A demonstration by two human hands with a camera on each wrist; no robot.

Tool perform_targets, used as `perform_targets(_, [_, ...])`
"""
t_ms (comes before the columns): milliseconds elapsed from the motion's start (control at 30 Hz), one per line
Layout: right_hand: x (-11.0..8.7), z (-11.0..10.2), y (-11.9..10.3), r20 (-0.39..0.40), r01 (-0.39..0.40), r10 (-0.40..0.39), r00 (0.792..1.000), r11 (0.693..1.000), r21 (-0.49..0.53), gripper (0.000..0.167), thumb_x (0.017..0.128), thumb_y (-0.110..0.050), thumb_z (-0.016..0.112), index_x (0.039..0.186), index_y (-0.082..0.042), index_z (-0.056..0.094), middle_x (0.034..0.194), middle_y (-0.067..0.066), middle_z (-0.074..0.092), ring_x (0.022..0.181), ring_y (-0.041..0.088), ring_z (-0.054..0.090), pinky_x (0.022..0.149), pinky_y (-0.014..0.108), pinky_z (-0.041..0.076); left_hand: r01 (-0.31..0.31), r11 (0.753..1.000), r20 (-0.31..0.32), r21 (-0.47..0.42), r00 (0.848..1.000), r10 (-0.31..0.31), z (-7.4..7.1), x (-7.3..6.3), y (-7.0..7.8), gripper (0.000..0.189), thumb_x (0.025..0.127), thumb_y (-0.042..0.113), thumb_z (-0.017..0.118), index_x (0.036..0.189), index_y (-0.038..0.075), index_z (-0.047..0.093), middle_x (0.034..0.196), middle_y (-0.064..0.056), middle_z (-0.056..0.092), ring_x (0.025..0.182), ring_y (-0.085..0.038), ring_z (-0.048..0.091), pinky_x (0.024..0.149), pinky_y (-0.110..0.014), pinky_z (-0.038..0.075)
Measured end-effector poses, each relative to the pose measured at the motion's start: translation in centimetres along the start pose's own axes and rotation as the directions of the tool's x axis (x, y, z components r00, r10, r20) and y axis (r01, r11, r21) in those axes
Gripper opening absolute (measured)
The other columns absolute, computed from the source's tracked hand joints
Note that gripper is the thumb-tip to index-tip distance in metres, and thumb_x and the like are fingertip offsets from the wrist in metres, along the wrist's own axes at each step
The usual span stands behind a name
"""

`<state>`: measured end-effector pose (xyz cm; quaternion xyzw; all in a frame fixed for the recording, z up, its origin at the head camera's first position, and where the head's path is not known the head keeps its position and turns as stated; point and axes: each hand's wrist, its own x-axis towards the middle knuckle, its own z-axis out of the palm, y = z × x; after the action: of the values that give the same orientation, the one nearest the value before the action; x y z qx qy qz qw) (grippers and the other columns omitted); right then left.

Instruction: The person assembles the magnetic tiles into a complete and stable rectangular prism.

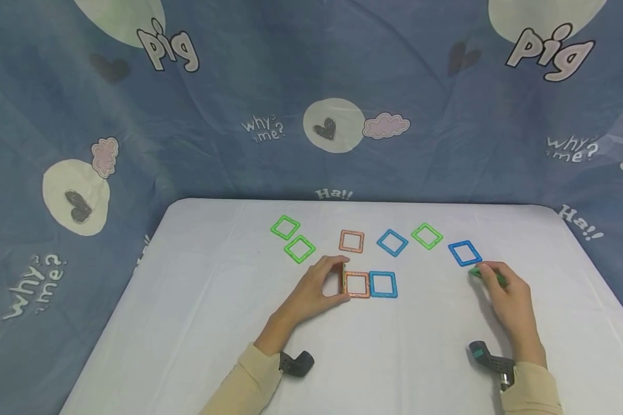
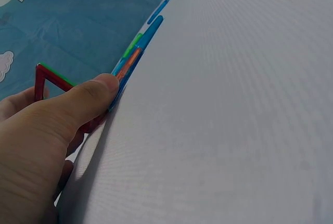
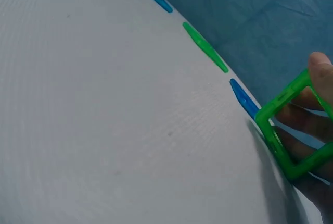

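My left hand [image 1: 311, 291] holds a square magnetic tile [image 2: 39, 82] upright, red with a green edge in the left wrist view. It stands along the left side of a flat orange tile [image 1: 357, 296], with the thumb at the near end and fingers at the far end. A light blue tile [image 1: 395, 285] lies flat against the orange one's right side. Over at the right, my right hand [image 1: 514, 302] pinches a green square tile [image 3: 283, 96], tilted up off the cloth, thumb on one face and fingers behind. Its corner comes close to a dark blue tile [image 1: 459, 243].
Along the back of the white tabletop [image 1: 213, 300] lie two green tiles [image 1: 300, 237], an orange tile [image 1: 352, 232], a blue tile [image 1: 381, 239] and another green tile [image 1: 417, 230], all apart from the joined pair. A blue printed curtain [image 1: 239, 161] hangs behind the table.
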<state>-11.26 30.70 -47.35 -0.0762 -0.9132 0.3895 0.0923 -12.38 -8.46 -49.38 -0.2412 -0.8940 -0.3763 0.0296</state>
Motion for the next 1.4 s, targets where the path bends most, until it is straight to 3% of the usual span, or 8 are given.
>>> perform_targets(267, [0.19,0.25,0.36,-0.032,-0.009,0.01,0.999,0.999,0.039,0.053,0.1,-0.045,0.032,0.126,-0.001,0.046,0.129,0.027,0.052,0.129,0.049,0.038,0.105,0.066,0.027,-0.02,1.0,-0.005,-0.009,1.0,0.02,0.04,0.11,-0.06,0.079,0.074,0.035,0.08,0.139,0.034,0.035,0.129,0.01,0.051,0.124,-0.009,0.048,0.107,-0.036,0.04])
perform_targets(600, [0.21,0.47,0.44,0.005,0.082,-0.082,0.997,0.996,0.026,0.046,0.103,-0.035,0.025,0.127,0.002,0.037,0.122,0.028,0.05,0.121,0.048,0.042,0.097,0.064,0.034,-0.039,0.999,-0.014,-0.01,0.999,0.039,0.04,0.12,-0.18,0.08,0.073,0.035,0.081,0.139,0.031,0.037,0.127,0.01,0.052,0.122,-0.008,0.049,0.106,-0.036,0.041])
perform_targets(833, [0.07,0.69,0.62,-0.058,0.047,-0.045,0.997,0.998,0.031,0.042,0.102,-0.034,0.036,0.124,0.0,0.043,0.123,0.026,0.053,0.123,0.046,0.044,0.104,0.062,0.032,-0.03,1.0,-0.01,-0.004,0.999,0.03,0.15,0.13,-0.25,0.078,0.073,0.035,0.08,0.139,0.028,0.038,0.128,0.009,0.052,0.123,-0.009,0.049,0.107,-0.037,0.04])
perform_targets(1033, [0.2,0.75,0.54,-0.132,-0.026,0.032,0.991,0.999,0.045,0.041,0.099,-0.037,0.044,0.121,-0.004,0.053,0.124,0.018,0.058,0.123,0.036,0.049,0.106,0.053,0.037,-0.026,1.0,-0.008,-0.003,1.0,0.026,0.18,0.16,-0.27,0.078,0.073,0.035,0.08,0.139,0.031,0.037,0.128,0.009,0.052,0.123,-0.009,0.049,0.108,-0.036,0.039])
perform_targets(1133, [0.23,0.73,0.33,-0.144,-0.065,0.069,0.987,0.997,0.036,0.043,0.098,-0.04,0.044,0.121,-0.006,0.055,0.125,0.013,0.057,0.119,0.023,0.05,0.101,0.041,0.041,-0.027,1.0,-0.009,-0.001,1.0,0.027,0.13,0.16,-0.25,0.079,0.073,0.035,0.08,0.138,0.033,0.036,0.128,0.008,0.053,0.123,-0.008,0.049,0.107,-0.036,0.04])
perform_targets(1267, [0.23,0.78,0.27,-0.174,-0.054,0.057,0.983,0.998,0.025,0.039,0.097,-0.038,0.048,0.117,-0.007,0.059,0.117,0.006,0.059,0.098,-0.001,0.047,0.083,0.018,0.04,-0.023,1.0,-0.005,-0.003,1.0,0.023,0.06,0.16,-0.11,0.078,0.074,0.035,0.079,0.139,0.031,0.037,0.131,0.005,0.053,0.125,-0.009,0.047,0.109,-0.038,0.038])
perform_targets(1400, [0.18,0.88,0.29,-0.177,-0.007,0.015,0.984,0.999,0.045,0.035,0.096,-0.036,0.052,0.114,-0.008,0.06,0.101,-0.01,0.057,0.076,-0.006,0.049,0.065,0.008,0.039,-0.016,1.0,-0.001,-0.002,1.0,0.016,0.07,0.15,-0.03,0.077,0.075,0.036,0.079,0.139,0.028,0.037,0.132,0.005,0.052,0.128,-0.01,0.046,0.11,-0.039,0.037])
